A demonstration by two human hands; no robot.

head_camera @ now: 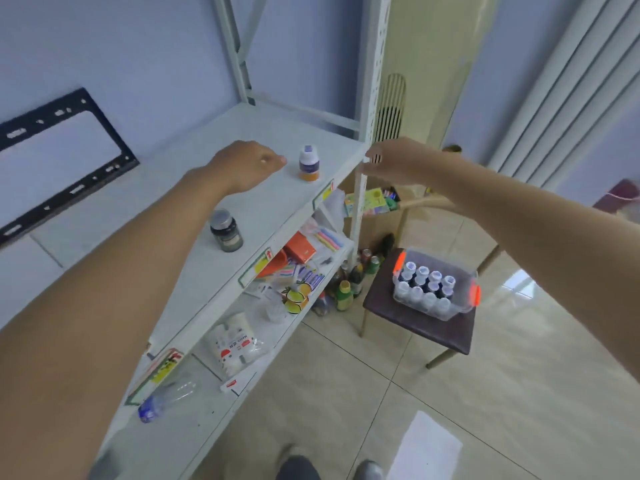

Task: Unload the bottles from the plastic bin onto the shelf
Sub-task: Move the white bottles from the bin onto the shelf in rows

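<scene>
On the wall at far left hangs a black bracket. Next comes the white shelf, its upper board carrying a dark jar with a grey lid near the front edge. The left hand is stretched over that board with fingers curled in, empty, just left of a small bottle with a white cap and orange base that stands upright on the board; hand and bottle are apart. The lower boards hold packets, papers and a lying clear bottle. The right hand is at the shelf's front post, fingers bent beside it; whether it grips the post cannot be told. Lower right, a clear bin with orange clips sits on a dark stool, with white-capped bottles standing upright in rows inside.
</scene>
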